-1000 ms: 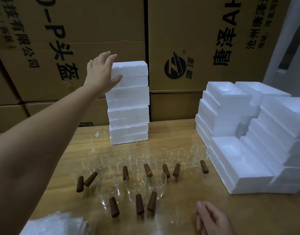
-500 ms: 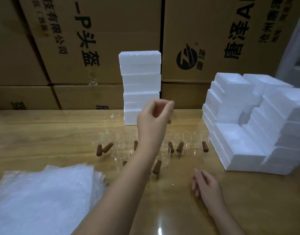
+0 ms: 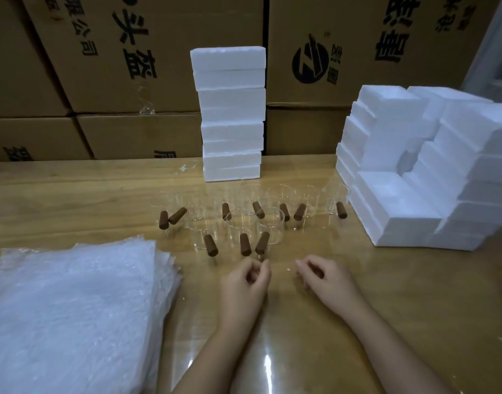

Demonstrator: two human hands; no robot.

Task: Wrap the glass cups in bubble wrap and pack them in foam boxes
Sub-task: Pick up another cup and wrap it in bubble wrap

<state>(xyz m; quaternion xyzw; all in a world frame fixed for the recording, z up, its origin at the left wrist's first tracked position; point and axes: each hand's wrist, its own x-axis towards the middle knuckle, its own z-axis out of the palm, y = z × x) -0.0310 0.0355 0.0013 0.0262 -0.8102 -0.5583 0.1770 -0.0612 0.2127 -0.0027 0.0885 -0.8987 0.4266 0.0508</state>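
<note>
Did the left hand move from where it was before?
Yes. The left hand dropped from the top of the tall foam stack down to the table, beside the cups.

Light: I read dim, warm indoor light, coming from overhead.
Glare: a white streak sits on the glossy surface (image 3: 268, 362) near the bottom edge.
Overexposure: the foam boxes (image 3: 400, 194) blow out and I lose their inner edges.
Blur: my whole view is soft; the glass cups (image 3: 272, 226) barely show.
Distortion: the cartons (image 3: 159, 66) lean outward at the sides.
</note>
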